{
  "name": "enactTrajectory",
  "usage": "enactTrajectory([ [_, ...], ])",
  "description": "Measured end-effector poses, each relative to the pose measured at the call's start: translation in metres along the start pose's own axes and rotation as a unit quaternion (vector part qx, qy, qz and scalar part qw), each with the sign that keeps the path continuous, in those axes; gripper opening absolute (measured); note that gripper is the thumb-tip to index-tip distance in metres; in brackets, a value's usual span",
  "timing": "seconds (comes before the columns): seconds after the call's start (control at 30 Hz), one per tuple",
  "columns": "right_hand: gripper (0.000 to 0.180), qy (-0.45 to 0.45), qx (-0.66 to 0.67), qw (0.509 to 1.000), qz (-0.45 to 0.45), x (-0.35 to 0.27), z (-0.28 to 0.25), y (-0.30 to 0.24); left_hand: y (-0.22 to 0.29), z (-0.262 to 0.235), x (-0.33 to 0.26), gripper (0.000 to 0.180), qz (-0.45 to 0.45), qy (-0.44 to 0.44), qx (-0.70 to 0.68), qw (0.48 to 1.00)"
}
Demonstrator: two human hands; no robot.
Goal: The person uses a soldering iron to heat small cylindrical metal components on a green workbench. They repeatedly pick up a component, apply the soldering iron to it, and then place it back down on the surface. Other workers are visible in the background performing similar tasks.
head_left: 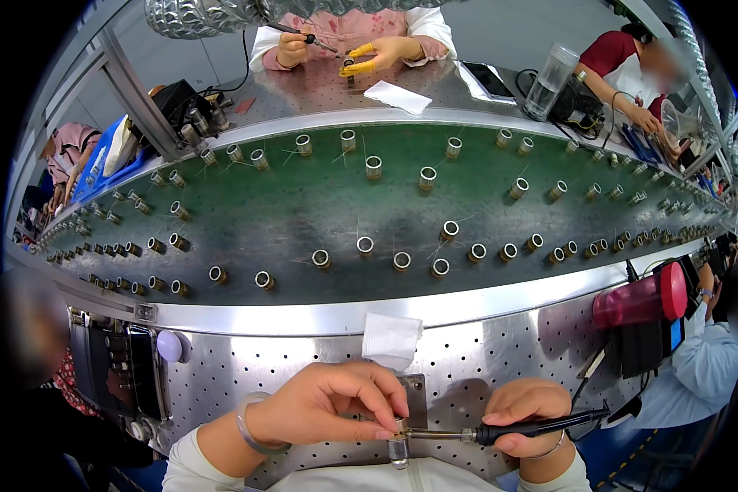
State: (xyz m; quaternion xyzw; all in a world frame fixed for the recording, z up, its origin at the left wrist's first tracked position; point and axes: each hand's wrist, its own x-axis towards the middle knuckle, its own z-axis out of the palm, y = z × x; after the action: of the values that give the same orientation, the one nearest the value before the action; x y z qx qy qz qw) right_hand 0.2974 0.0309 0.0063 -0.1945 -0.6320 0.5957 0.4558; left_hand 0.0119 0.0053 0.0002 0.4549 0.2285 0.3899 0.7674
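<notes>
My left hand (332, 406) pinches the top of a small metal cylinder (398, 449) at the near edge of the perforated metal bench (500, 353). In my right hand (526, 416) lies a soldering iron (512, 430) with a black handle, its metal shaft pointing left. The iron's tip meets the cylinder just below my left fingertips; the exact contact is too small to make out. Behind the cylinder a grey metal plate (416, 395) shows partly. A folded white cloth (391, 339) lies beyond my left hand.
A green conveyor belt (295, 221) carries many small metal cylinders (402, 261). Right of my hands stand a pink translucent bottle (631, 300) and a black box (638, 348); a black tray (123, 365) sits left. Across the belt, a co-worker's yellow-tipped hand (377, 56) holds another cylinder. Other people work at both sides.
</notes>
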Motion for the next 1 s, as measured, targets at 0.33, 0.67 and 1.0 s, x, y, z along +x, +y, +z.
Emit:
enactTrajectory([
  [0.33,0.026,0.002,0.000,1.000,0.021,0.001,0.001,-0.003,0.003,-0.001,-0.001,0.017,-0.002,-0.005,0.014,1.000],
  [0.67,0.025,-0.020,0.004,1.000,-0.012,0.005,-0.001,0.000,0.006,0.003,0.000,0.020,-0.024,0.024,-0.002,0.999],
  [1.0,0.026,-0.039,-0.026,0.998,-0.029,0.008,-0.002,-0.002,0.005,-0.003,0.001,0.030,-0.064,-0.012,-0.034,0.997],
])
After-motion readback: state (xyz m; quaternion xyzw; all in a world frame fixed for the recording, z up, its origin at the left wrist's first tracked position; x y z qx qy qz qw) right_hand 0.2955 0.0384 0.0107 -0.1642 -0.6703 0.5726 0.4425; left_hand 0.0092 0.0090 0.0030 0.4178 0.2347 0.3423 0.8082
